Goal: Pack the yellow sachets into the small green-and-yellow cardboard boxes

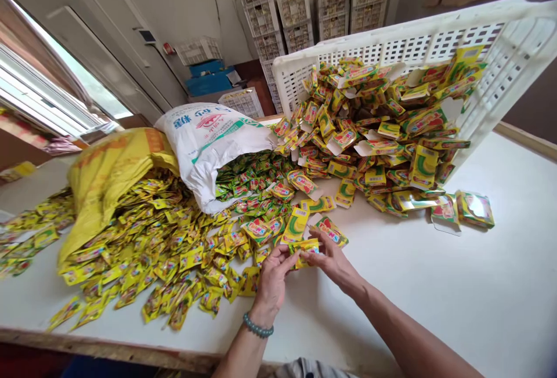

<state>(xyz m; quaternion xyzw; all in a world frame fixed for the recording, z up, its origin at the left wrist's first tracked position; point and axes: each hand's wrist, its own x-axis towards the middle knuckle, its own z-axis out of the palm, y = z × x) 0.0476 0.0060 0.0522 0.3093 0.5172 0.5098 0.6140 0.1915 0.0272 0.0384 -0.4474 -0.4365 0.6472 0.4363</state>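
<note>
Between my left hand (274,279) and my right hand (331,261) is a small yellow packet (310,244), low over the front of the table. My left thumb and fingers pinch its left side, and my right thumb presses on its right part. The right index finger reaches up beside an open flap. Just beyond my hands lie a yellow box with a green curve (296,225) and a red and green box (331,231). Loose yellow packets (174,250) spread to the left of my left hand. Whether more than one packet is held I cannot tell.
A yellow sack (117,157) and a white sack (213,140) spill packets onto the white table (500,285). Behind on the right, a tipped white crate (513,36) spills many open boxes (369,134). Stacked crates (261,18) stand along the wall.
</note>
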